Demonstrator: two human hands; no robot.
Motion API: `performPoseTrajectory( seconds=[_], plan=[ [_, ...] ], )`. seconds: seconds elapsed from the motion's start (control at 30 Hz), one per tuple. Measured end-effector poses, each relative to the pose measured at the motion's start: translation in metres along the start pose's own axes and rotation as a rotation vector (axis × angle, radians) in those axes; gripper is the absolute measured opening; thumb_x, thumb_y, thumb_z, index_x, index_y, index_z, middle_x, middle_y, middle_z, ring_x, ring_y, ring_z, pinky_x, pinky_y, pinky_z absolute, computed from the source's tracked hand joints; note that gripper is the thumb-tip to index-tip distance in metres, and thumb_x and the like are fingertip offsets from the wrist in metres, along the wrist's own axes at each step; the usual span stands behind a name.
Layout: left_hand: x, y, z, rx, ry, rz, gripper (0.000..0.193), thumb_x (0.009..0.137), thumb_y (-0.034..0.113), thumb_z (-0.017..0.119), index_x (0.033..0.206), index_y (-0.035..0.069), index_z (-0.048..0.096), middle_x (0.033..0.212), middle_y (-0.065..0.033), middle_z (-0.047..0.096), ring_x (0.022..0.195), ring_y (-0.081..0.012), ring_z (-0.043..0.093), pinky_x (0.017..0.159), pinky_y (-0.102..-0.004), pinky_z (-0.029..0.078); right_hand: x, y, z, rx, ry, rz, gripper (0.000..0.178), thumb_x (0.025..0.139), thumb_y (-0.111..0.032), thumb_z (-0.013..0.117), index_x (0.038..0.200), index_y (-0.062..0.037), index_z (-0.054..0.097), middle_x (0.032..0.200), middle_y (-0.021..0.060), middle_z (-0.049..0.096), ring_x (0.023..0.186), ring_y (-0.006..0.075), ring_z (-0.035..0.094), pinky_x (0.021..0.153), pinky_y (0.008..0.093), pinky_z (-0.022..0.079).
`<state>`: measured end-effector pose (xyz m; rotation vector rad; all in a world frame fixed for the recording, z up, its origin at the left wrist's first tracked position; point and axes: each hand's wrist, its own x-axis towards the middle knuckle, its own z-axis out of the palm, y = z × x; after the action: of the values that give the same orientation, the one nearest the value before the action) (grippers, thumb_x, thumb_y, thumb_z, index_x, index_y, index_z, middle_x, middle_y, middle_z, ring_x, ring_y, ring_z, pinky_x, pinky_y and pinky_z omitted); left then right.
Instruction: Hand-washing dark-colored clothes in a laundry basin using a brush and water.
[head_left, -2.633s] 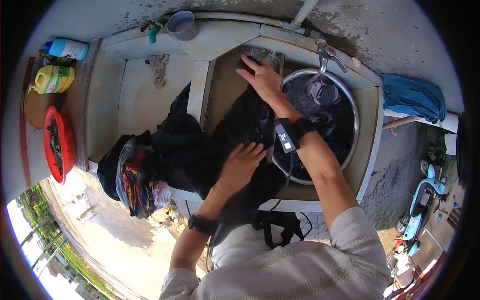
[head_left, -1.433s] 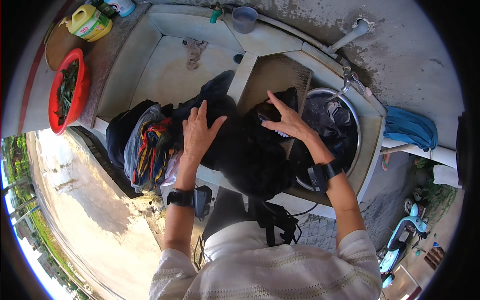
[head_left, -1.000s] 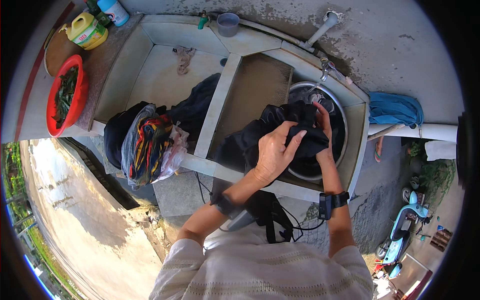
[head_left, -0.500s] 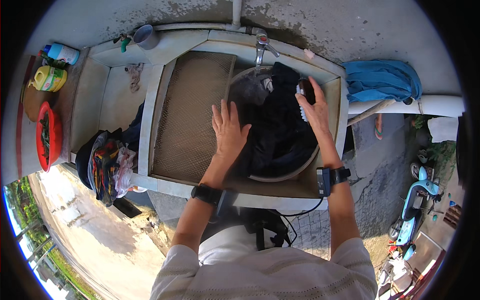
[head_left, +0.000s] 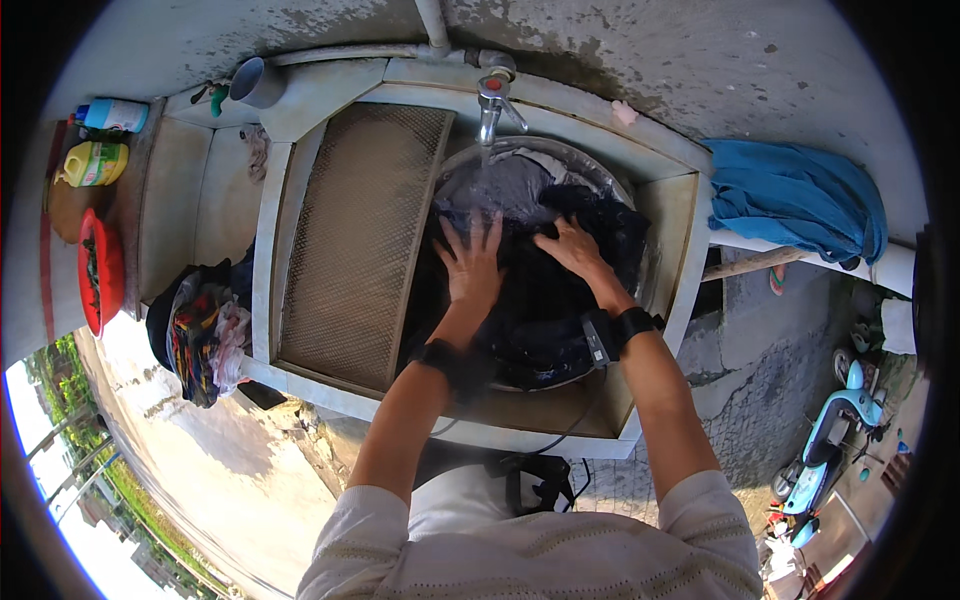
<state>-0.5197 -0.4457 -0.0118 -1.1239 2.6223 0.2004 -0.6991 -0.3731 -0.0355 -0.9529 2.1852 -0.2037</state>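
Observation:
A round metal basin (head_left: 625,185) stands in the sink with dark wet clothing (head_left: 545,305) and a greyish cloth (head_left: 500,188) in it. My left hand (head_left: 472,268) lies on the dark clothing with its fingers spread, holding nothing. Over the right part of the same clothing, my right hand (head_left: 580,252) rests with thumb and index finger apart, its other fingers partly hidden. Above the basin's far side is the metal faucet (head_left: 490,105); water falls onto the cloth. The brush is not visible.
A ribbed washboard slab (head_left: 360,240) flanks the basin. Clothes (head_left: 205,330) hang over the left compartment's front edge. A grey cup (head_left: 257,83), yellow jug (head_left: 95,163), blue-white bottle (head_left: 113,115) and red basin (head_left: 88,275) stand left. Blue cloth (head_left: 795,195) drapes a pipe at right.
My right hand has moved left and nearer, and the brush it held is out of sight. The greyish cloth now spreads under the faucet. The view has shifted slightly.

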Motion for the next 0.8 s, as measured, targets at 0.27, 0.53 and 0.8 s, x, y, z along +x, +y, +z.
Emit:
performPoseTrajectory(
  seconds=[0.27,0.53,0.8],
  plan=[
    [0.055,0.015,0.027,0.059,-0.262,0.098,0.056,0.093,0.03,0.05,0.147,0.018,0.038,0.154,-0.0093,0.027,0.143,-0.046,0.01,0.109,-0.0674,0.017,0.007,0.056,0.023,0.396,-0.033,0.121,0.063,0.082,-0.05,0.061,0.105,0.0091,0.064,0.104,0.0297,0.065,0.104,0.0441,0.06,0.091,0.0459,0.045],
    [0.066,0.004,0.045,-0.006,-0.18,0.089,0.055,0.089,0.031,0.055,0.141,0.015,0.046,0.152,-0.0124,0.032,0.144,-0.0413,0.013,0.11,-0.0673,0.016,-0.064,0.001,-0.003,0.16,0.174,0.042,0.073,0.081,-0.043,0.065,0.132,0.0056,0.046,0.125,0.0278,0.055,0.114,0.0413,0.056,0.096,0.0458,0.045],
    [0.018,0.004,0.017,-0.706,0.159,-0.203,0.079,0.079,0.023,0.071,0.145,0.007,0.032,0.155,-0.0172,0.021,0.143,-0.0397,0.019,0.113,-0.0564,0.024,-0.043,0.021,0.034,0.316,0.067,0.262,0.084,0.075,-0.036,0.069,0.142,0.0,0.035,0.133,0.0298,0.049,0.12,0.0417,0.052,0.099,0.0435,0.044]
  ],
)
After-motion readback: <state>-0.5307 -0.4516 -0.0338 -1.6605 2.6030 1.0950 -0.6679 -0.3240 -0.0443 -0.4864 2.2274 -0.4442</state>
